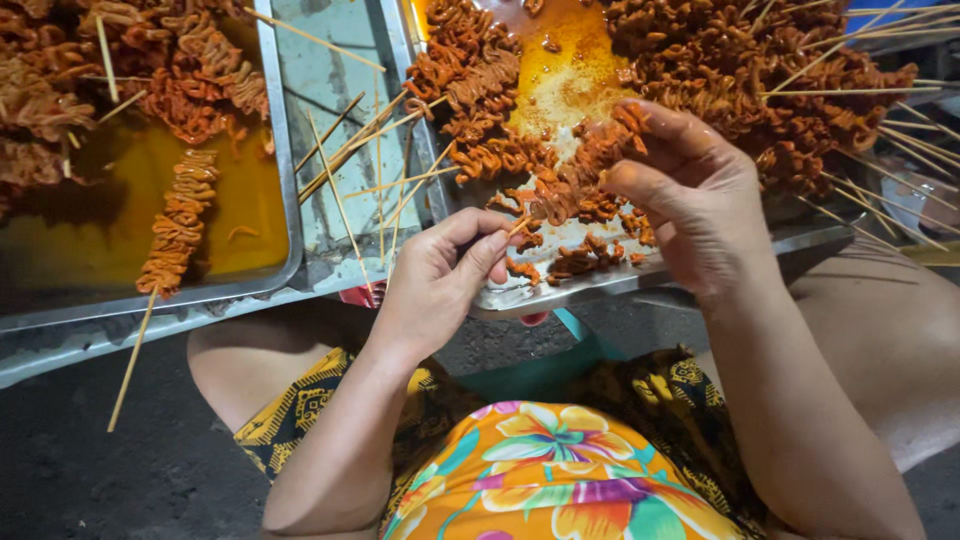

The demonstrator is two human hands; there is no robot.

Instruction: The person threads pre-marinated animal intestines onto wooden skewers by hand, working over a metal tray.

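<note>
Right tray: a wide steel tray with orange oily sauce holds heaps of rust-red marinated, ruffled meat strips, many already on thin bamboo sticks that jut toward the right edge.
Left tray: a second steel tray holds a pool of yellow-orange sauce and more threaded meat; one finished skewer lies lengthwise in it, its stick end poking over the near rim.
Gap between trays: loose bare bamboo sticks lie crossed on the grey metal surface.
Clothing: orange flower-print fabric covers the lap below the hands.
Right hand: the right hand is raised over the near edge of the right tray, fingers curled and pinching a strip of red meat that hangs down from them.
Left hand: the left hand is closed, thumb and forefinger pinching a short bamboo stick just beside the tray's front rim.
Stick tip: it touches the lower end of the held meat strip.
</note>
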